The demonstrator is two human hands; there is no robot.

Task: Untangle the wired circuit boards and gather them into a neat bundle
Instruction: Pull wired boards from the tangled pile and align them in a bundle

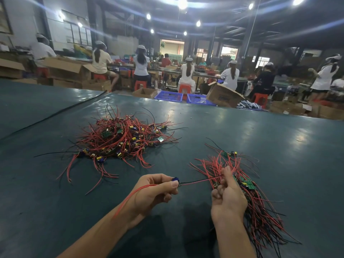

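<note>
The left hand (155, 190) pinches one wired board (176, 181), the grip of the right hand (228, 200) curls round the bundle (260, 216); next, the board likely needs aligning into it.

On the table (260, 146), tangled pile (119, 140) lies left, gathered bundle (260, 207) right (nearer the person).

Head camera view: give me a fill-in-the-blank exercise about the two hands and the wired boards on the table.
The loose pile of wired boards lies to the ___ of the bundle. The right hand grips the bundle, whose wires are red and ___. The left hand pinches just ___ board, its wires stretched toward the right hand.
Missing words: left; black; one.
</note>
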